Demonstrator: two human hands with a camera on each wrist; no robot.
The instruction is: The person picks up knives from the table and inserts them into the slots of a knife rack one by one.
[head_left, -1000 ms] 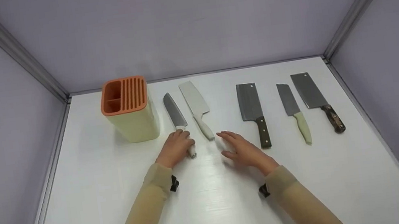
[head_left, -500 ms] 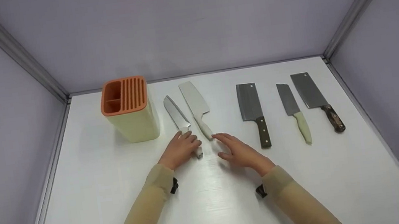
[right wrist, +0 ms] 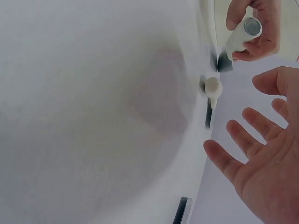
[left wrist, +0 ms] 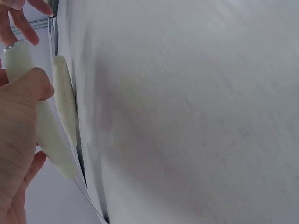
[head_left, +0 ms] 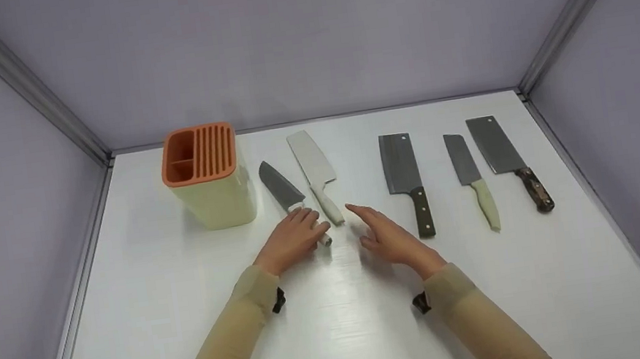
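Observation:
My left hand (head_left: 291, 239) grips the pale handle of a kitchen knife (head_left: 282, 186) whose grey blade points away and to the left. In the left wrist view the thumb presses along that knife handle (left wrist: 53, 140), which is raised off the table. Just right of it lies an all-white knife (head_left: 313, 159), flat, its handle end toward me. My right hand (head_left: 393, 241) hovers beside that handle end, holding nothing. The right wrist view shows its fingers (right wrist: 247, 135) spread and relaxed, apart from the white knife's handle (right wrist: 213, 87).
A cream knife block (head_left: 215, 202) with an orange slotted top (head_left: 214, 150) stands at the back left. Rightward lie a dark-handled cleaver (head_left: 399, 163), a green-handled knife (head_left: 463, 160) and another cleaver (head_left: 496, 147) with a mottled handle. Walls enclose the white table (head_left: 341, 337) behind and at both sides.
The left hand has shifted slightly right with the knife; its handle end swung right and its blade now slants more to the left. The right hand moved slightly left, then back.

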